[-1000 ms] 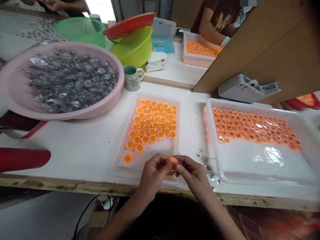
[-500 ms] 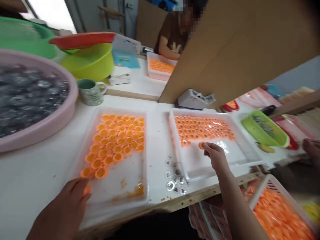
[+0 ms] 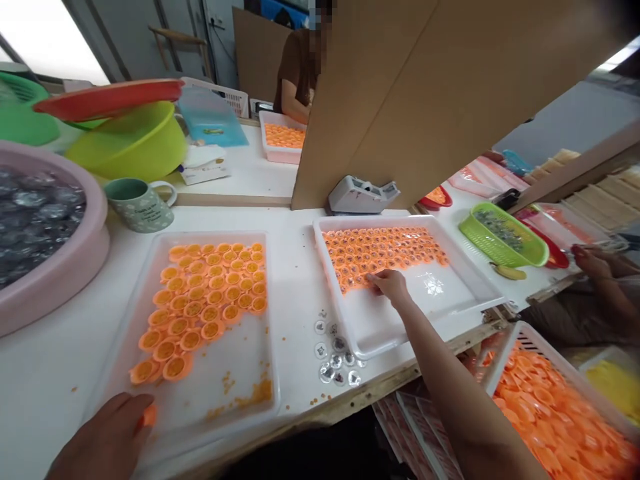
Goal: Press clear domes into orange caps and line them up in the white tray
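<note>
My left hand [image 3: 113,430] is closed round a small orange plastic cup [image 3: 149,416] by the near left corner of a white tray [image 3: 235,373]. In that tray, several orange cups [image 3: 215,283] with orange-yellow bits inside stand packed in rows. Over a second white tray [image 3: 400,327], my right hand [image 3: 393,287] has thumb and finger pinched at the end of the nearest row. An orange cup is at its fingertips, mostly hidden by them. Rows of orange cups with dark-marked clear tops [image 3: 380,247] fill that tray's far side. Between the trays lie several clear printed discs [image 3: 336,360].
A pink tub [image 3: 97,233] of clear domed pieces and a green mug [image 3: 140,207] stand left. A tape dispenser [image 3: 357,195] sits before a cardboard partition [image 3: 380,100]. To the right are a green basket [image 3: 500,250], another person's hand [image 3: 593,263] and a crate [image 3: 505,360] of orange pieces.
My right hand has carried an orange cup from over the bare tray floor to the end of the nearest row. My left hand still holds its cup. The view has shifted right.
</note>
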`<action>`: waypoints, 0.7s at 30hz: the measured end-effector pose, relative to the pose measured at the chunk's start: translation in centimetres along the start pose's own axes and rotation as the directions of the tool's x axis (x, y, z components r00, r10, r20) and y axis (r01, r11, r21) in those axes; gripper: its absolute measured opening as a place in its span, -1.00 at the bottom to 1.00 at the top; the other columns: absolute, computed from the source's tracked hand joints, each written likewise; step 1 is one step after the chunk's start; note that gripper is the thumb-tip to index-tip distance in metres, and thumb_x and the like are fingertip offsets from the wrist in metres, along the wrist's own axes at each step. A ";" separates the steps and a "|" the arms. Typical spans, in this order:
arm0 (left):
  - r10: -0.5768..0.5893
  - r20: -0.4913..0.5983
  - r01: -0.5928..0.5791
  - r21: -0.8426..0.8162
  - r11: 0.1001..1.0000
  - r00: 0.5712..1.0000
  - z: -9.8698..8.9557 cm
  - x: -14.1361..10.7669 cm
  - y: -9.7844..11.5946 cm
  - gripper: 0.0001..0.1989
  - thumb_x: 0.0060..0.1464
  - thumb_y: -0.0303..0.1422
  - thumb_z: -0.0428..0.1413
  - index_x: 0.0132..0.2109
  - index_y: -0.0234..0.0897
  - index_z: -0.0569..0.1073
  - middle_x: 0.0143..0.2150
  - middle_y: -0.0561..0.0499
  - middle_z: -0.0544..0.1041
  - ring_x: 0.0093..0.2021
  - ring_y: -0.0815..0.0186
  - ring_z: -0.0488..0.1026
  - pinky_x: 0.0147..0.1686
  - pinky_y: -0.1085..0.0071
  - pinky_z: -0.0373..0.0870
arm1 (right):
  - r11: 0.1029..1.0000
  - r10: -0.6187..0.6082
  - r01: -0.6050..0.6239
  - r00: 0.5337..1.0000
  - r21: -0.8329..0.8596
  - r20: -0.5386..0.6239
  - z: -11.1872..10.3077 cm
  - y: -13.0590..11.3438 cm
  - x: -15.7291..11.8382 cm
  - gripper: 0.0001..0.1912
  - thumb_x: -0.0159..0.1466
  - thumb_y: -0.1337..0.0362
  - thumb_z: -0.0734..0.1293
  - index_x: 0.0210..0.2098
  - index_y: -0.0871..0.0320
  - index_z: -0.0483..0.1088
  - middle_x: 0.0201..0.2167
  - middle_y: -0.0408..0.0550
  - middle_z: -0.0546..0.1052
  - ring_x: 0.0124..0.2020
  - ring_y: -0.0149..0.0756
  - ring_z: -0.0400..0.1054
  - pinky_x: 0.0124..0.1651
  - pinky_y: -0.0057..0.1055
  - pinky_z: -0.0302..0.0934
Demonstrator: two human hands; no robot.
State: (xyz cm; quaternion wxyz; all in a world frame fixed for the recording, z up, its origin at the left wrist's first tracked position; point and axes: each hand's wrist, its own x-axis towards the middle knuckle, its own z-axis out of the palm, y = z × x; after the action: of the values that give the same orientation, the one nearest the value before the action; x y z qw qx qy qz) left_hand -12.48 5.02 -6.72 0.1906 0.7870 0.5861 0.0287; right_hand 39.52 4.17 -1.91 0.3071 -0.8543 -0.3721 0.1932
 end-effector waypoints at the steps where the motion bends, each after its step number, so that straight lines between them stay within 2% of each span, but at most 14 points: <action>1: -0.039 0.050 0.038 0.033 0.999 0.998 -0.6 -0.1 0.8 -0.69 0.08 -0.45 -0.12 -0.33 -0.27 0.52 -0.36 -0.15 0.52 -0.34 0.08 0.51 -0.33 0.21 0.38 | 1.000 -0.025 0.025 1.000 -0.015 0.014 -0.1 -0.4 -0.7 -0.72 0.34 0.13 0.29 -0.20 0.27 0.45 -0.31 -0.06 0.53 -0.33 -0.33 0.45 -0.25 -0.35 0.37; 3: -0.053 0.180 0.045 0.047 0.998 0.982 -1.8 -0.2 2.7 -0.71 0.08 -0.43 -0.12 -0.32 -0.26 0.51 -0.32 -0.13 0.53 -0.29 0.08 0.52 -0.30 0.24 0.38 | 0.996 -0.084 0.086 0.995 -0.036 0.058 0.1 -1.3 -3.1 -0.72 0.33 0.16 0.26 -0.30 0.25 0.47 -0.46 -0.06 0.52 -0.43 -0.33 0.42 -0.31 -0.38 0.32; 5: -0.057 0.211 0.046 0.058 0.997 0.976 -2.6 -0.2 4.7 -0.71 0.11 -0.40 -0.13 -0.34 -0.25 0.49 -0.31 -0.12 0.54 -0.28 0.10 0.51 -0.28 0.26 0.35 | 0.984 -0.164 0.172 0.974 -0.039 0.153 1.0 -2.4 -6.7 -0.76 0.31 0.22 0.24 -0.35 0.21 0.47 -0.54 -0.09 0.50 -0.49 -0.32 0.40 -0.35 -0.40 0.29; 7: -0.047 0.203 0.036 0.059 0.998 0.978 -3.0 0.0 6.9 -0.71 0.14 -0.40 -0.14 -0.37 -0.24 0.47 -0.32 -0.10 0.53 -0.28 0.12 0.50 -0.27 0.29 0.33 | 0.961 -0.258 0.275 0.920 -0.014 0.296 2.7 -3.3 -11.0 -0.85 0.26 0.31 0.27 -0.40 0.15 0.46 -0.54 -0.13 0.49 -0.50 -0.33 0.39 -0.35 -0.41 0.28; 9: -0.029 0.190 0.026 0.016 1.000 0.981 -2.9 0.4 9.2 -0.73 0.13 -0.42 -0.12 -0.41 -0.24 0.44 -0.34 -0.09 0.52 -0.28 0.14 0.48 -0.28 0.31 0.31 | 0.917 -0.357 0.398 0.850 -0.030 0.388 4.9 -3.8 -14.9 -0.86 0.19 0.44 0.29 -0.45 0.13 0.43 -0.46 -0.10 0.50 -0.41 -0.28 0.40 -0.30 -0.39 0.27; 11: -0.005 0.155 0.014 -0.059 0.998 0.988 -2.5 1.0 11.3 -0.76 0.08 -0.48 -0.08 -0.45 -0.26 0.44 -0.37 -0.08 0.51 -0.29 0.16 0.47 -0.28 0.33 0.31 | 0.834 -0.444 0.533 0.802 -0.144 0.400 7.1 -3.7 -17.6 -0.80 0.14 0.56 0.26 -0.45 0.15 0.40 -0.39 -0.01 0.49 -0.30 -0.19 0.37 -0.24 -0.31 0.25; 13: 0.005 0.131 0.008 -0.095 0.995 0.991 -2.0 1.7 12.6 -0.78 0.04 -0.53 -0.05 -0.45 -0.26 0.45 -0.38 -0.08 0.52 -0.30 0.17 0.47 -0.28 0.34 0.32 | 0.762 -0.493 0.600 0.783 -0.246 0.379 8.6 -3.0 -18.7 -0.76 0.11 0.62 0.22 -0.41 0.17 0.38 -0.37 0.06 0.45 -0.27 -0.11 0.31 -0.21 -0.23 0.21; 16: 0.004 0.117 0.010 -0.118 0.993 0.993 -1.8 2.6 12.6 -0.77 0.03 -0.55 -0.03 -0.43 -0.26 0.48 -0.40 -0.05 0.54 -0.32 0.20 0.49 -0.28 0.36 0.34 | 0.742 -0.521 0.622 0.770 -0.250 0.367 9.5 -1.5 -18.5 -0.72 0.12 0.64 0.18 -0.36 0.18 0.38 -0.38 0.06 0.42 -0.28 -0.09 0.25 -0.20 -0.19 0.18; 18: -0.001 0.101 0.016 -0.145 0.989 0.995 -2.3 2.8 11.4 -0.75 0.09 -0.52 -0.05 -0.38 -0.25 0.51 -0.36 -0.05 0.57 -0.30 0.20 0.51 -0.25 0.35 0.37 | 0.721 -0.555 0.654 0.742 -0.227 0.376 9.5 -0.7 -18.1 -0.69 0.11 0.65 0.17 -0.34 0.18 0.40 -0.37 0.04 0.42 -0.28 -0.11 0.24 -0.19 -0.21 0.17; 21: -0.021 0.057 0.032 -0.192 0.981 0.998 -3.4 2.6 9.0 -0.70 0.20 -0.44 -0.11 -0.21 -0.25 0.54 -0.19 -0.08 0.60 -0.17 0.19 0.52 -0.12 0.31 0.39 | 0.695 -0.601 0.697 0.697 -0.173 0.391 9.5 -0.1 -18.0 -0.69 0.13 0.62 0.15 -0.32 0.18 0.43 -0.38 0.05 0.43 -0.27 -0.10 0.25 -0.19 -0.19 0.18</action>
State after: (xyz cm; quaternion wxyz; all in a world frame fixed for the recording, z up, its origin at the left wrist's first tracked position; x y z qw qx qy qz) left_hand -4.37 6.16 -0.97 0.2820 0.7576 0.5855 0.0612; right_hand 22.45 -5.71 -6.99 0.1573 -0.6607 -0.7207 0.1389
